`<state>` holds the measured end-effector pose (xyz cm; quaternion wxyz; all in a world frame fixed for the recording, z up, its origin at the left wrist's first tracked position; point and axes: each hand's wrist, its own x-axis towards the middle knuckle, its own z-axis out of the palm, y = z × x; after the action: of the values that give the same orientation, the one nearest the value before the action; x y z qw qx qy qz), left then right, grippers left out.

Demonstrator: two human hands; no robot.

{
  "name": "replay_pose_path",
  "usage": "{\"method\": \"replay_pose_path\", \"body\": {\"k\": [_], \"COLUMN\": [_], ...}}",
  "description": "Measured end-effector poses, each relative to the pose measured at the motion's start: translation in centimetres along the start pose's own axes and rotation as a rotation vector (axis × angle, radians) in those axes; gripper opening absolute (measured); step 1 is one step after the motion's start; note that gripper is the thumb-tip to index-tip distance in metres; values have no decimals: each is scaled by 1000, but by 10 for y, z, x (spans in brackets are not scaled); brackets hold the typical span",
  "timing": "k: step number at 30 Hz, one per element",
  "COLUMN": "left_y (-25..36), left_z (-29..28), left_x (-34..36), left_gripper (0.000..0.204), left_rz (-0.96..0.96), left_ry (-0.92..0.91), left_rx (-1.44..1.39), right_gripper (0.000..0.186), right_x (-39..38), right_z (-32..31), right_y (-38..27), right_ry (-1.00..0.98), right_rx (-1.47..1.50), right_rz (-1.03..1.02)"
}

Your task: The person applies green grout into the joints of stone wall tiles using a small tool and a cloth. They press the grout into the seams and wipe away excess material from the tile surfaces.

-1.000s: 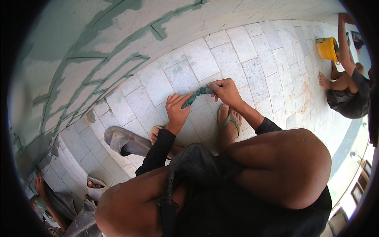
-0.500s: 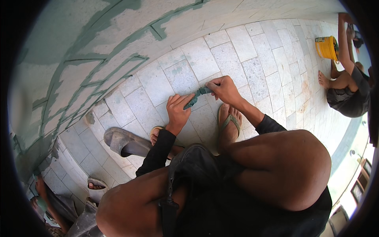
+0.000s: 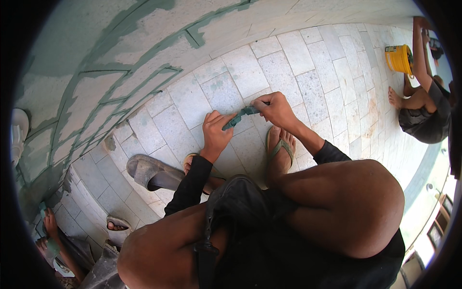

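Between my two hands, low over the pale tiles, is a lumpy dark green strip [image 3: 235, 121]; whether it is one piece or several is hard to tell. My left hand [image 3: 216, 134] is closed on its lower left end, fingers lying over the top. Thumb and fingers of my right hand [image 3: 278, 110] pinch the narrower, flatter right end. Just below the hands are my sandalled feet, the right one in a green thong sandal [image 3: 282, 153]. Along the left rises a pale wall [image 3: 144, 48] with dark green paste smeared over its joint lines.
A yellow bucket [image 3: 397, 59] stands at the far right beside a seated person [image 3: 426, 111]. At lower left another person's hand [image 3: 50, 224] reaches toward the wall's foot. A grey slipper [image 3: 144, 168] rests near my left foot, by a low tiled step [image 3: 89, 192].
My hands stay nearly in place, with the left one shifting slightly. The lower-left person's hand has risen a little. A white, shoe-like object has come into view at the left edge.
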<state>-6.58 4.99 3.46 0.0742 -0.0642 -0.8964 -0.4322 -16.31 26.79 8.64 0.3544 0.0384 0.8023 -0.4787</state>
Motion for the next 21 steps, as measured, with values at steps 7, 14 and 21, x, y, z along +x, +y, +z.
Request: {"method": "replay_pose_path", "body": {"k": [7,14,21], "left_y": [-1,5,6], "left_z": [4,7,2], "left_x": [-1,-4,-11], "left_gripper": [27,36,56], "left_rz": [2,7,52], "left_ry": [26,20,-33], "left_rx": [8,97,162], "right_gripper": [35,32,28], "right_x": [-7,-27,-24], "right_z": [7,24,28], "right_y": [8,13,6], "right_ry": [32,69,37], "right_rx": [120,279,368], "right_rz": [5,6,63]}}
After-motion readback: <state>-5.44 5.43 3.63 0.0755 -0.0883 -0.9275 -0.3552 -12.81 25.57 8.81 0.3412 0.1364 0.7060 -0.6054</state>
